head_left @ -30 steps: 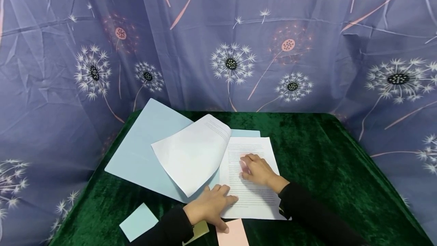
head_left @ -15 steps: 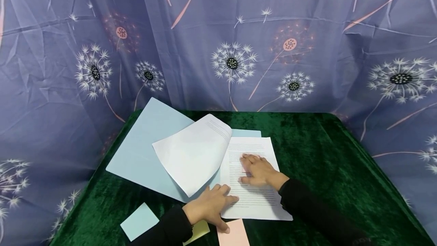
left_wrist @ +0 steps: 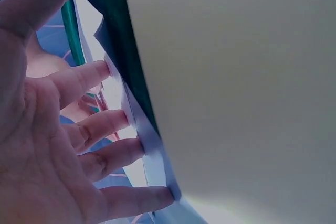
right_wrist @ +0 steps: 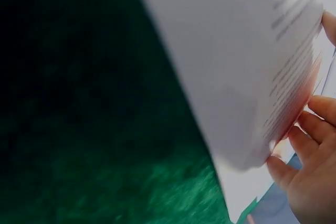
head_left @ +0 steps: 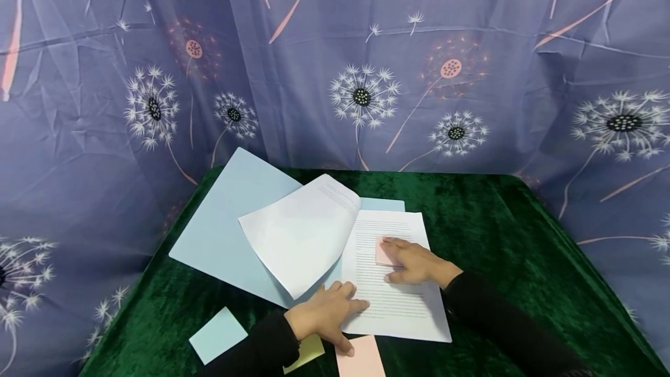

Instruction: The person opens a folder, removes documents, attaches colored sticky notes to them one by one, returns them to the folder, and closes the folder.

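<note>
A printed sheet (head_left: 400, 314) lies on the right part of an open light blue folder (head_left: 220, 220). On its text sits a small pink sticky note (head_left: 384, 255), partly covered by my right hand (head_left: 416, 262), whose extended fingers press on it. In the right wrist view those fingertips (right_wrist: 316, 103) meet the note and page. My left hand (head_left: 328, 314) rests with spread fingers on the sheet's lower left edge. Its thumb touches a pink sticky note pad (head_left: 362, 358) in front. Another sheet (head_left: 298, 234) is folded over to the left, its back mostly blank.
A light blue sticky note pad (head_left: 217, 335) lies at the front left. Beside it, a yellow pad (head_left: 313, 350) is partly hidden by the left forearm. Green velvet cloth (head_left: 502, 237) covers the table, and a patterned curtain (head_left: 293, 74) hangs behind.
My right fingers have straightened from a curled pose over the pink note and shifted slightly right, showing more of it. The left hand stays in place; the view has turned slightly.
</note>
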Demonstrator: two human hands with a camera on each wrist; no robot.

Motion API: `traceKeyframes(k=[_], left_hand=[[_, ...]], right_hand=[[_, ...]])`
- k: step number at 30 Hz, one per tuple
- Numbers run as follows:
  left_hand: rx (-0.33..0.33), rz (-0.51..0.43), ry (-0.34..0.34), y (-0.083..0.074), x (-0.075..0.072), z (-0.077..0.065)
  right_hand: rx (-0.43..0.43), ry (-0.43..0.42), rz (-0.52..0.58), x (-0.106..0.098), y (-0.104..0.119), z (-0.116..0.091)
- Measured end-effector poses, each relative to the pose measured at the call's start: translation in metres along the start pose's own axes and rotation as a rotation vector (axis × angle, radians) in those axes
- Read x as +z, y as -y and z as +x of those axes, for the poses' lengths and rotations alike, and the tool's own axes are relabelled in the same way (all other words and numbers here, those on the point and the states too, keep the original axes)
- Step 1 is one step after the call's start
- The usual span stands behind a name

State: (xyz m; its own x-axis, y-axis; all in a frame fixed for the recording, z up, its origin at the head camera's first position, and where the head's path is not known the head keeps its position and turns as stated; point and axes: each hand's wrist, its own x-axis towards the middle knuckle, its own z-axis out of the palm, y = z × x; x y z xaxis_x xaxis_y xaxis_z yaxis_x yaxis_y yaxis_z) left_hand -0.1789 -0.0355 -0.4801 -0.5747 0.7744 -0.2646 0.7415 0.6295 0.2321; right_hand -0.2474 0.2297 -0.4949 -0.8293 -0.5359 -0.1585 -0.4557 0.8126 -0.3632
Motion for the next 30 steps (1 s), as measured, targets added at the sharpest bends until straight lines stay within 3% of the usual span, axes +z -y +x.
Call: traceKeyframes(k=[9,19,30], left_hand=[[-0.008,-0.025,0.017,-0.001,-0.002,0.0],[0.001,-0.048,0.007,0.0,0.0,0.0],[0.028,-0.057,0.022,0.002,0.001,0.002]], right_hand=[[0.002,-0.076,-0.031,-0.001,-0.022,-0.02],[0.048,-0.09,-0.043,-0.003,-0.041,-0.039],[0.036,-0.107,-0.08,-0.01,-0.029,-0.03]])
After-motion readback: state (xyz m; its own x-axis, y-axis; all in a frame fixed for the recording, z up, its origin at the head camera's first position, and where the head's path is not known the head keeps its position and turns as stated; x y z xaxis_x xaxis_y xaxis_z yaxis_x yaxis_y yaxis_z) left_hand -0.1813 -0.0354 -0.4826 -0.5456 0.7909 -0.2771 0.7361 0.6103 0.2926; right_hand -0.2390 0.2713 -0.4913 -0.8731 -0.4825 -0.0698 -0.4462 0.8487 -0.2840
